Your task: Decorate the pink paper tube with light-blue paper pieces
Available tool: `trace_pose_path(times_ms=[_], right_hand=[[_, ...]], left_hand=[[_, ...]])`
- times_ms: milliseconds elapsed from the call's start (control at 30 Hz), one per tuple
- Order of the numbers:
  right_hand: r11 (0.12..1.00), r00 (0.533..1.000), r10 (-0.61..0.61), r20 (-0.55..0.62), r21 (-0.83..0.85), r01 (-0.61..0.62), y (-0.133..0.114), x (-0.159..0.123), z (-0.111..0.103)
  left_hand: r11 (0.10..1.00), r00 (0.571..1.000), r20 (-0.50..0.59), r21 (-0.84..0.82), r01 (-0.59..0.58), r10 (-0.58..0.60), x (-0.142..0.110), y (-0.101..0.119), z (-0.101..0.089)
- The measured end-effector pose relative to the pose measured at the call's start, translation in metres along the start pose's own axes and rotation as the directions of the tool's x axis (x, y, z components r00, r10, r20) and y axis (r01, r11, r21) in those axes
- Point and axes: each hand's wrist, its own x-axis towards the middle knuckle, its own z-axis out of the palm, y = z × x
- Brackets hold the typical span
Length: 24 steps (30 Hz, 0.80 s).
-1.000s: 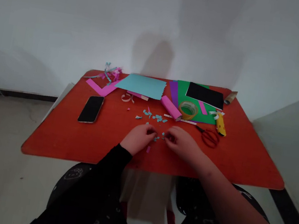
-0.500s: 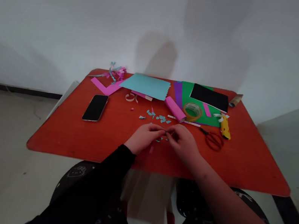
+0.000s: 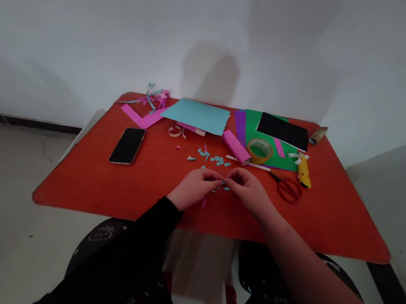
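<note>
Head view, entry one: what do the hands hold?

Left hand [image 3: 195, 188] and right hand [image 3: 249, 190]: both curled, fingertips [image 3: 219, 179] meeting. Anything pinched between them is too small to tell.

Location of the pieces?

Cut blue paper scraps [image 3: 219, 161] lie scattered on the red tabletop [image 3: 103, 192], just beyond the hands and beside the fingertips. One pink paper scrap [image 3: 204, 202] sits just below them. Red-handled scissors [image 3: 288, 189] lie well to the right.

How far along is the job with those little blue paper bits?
Done: many small blue paper scraps already lie on the red table. In hand: the left hand and right hand meet over them, holding something too small to tell. Left: the blue sheet with its zigzag edge, and the red scissors lying nearby.
</note>
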Motion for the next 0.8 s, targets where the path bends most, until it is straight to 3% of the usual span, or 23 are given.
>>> trace_pose_path(times_ms=[133,233,367,533,600,667,733,800], right_hand=[[0.986,0.991,-0.131,0.038,-0.095,0.134,-0.003,-0.003,-0.002],[0.940,0.973,-0.221,0.061,-0.254,0.229,-0.005,-0.004,-0.003],[0.876,0.976,-0.211,0.060,-0.432,0.216,-0.005,-0.003,-0.002],[0.894,0.980,-0.194,0.042,-0.404,0.194,-0.002,0.000,-0.004],[0.869,0.985,-0.171,0.025,-0.467,0.163,-0.002,0.001,-0.007],[0.822,0.990,-0.135,0.028,-0.555,0.127,-0.002,0.003,-0.010],[0.790,0.994,-0.105,0.043,-0.603,0.109,-0.002,0.004,-0.012],[0.783,0.993,-0.103,0.057,-0.611,0.116,-0.002,0.004,-0.013]], left_hand=[[0.986,0.994,0.077,-0.142,0.082,-0.072,-0.003,0.004,-0.004],[0.985,0.996,0.065,-0.160,0.072,-0.062,-0.002,0.005,-0.005],[0.999,1.000,-0.003,-0.026,0.017,-0.018,0.002,0.003,-0.002],[0.967,0.992,-0.045,0.234,-0.104,0.118,0.005,0.002,-0.007],[0.879,0.973,-0.019,0.434,-0.198,0.229,0.005,0.001,-0.012],[0.711,0.945,0.079,0.639,-0.293,0.318,0.005,-0.001,-0.015],[0.541,0.924,0.177,0.767,-0.345,0.338,0.005,-0.003,-0.017],[0.433,0.923,0.214,0.834,-0.343,0.320,0.006,-0.007,-0.015]])
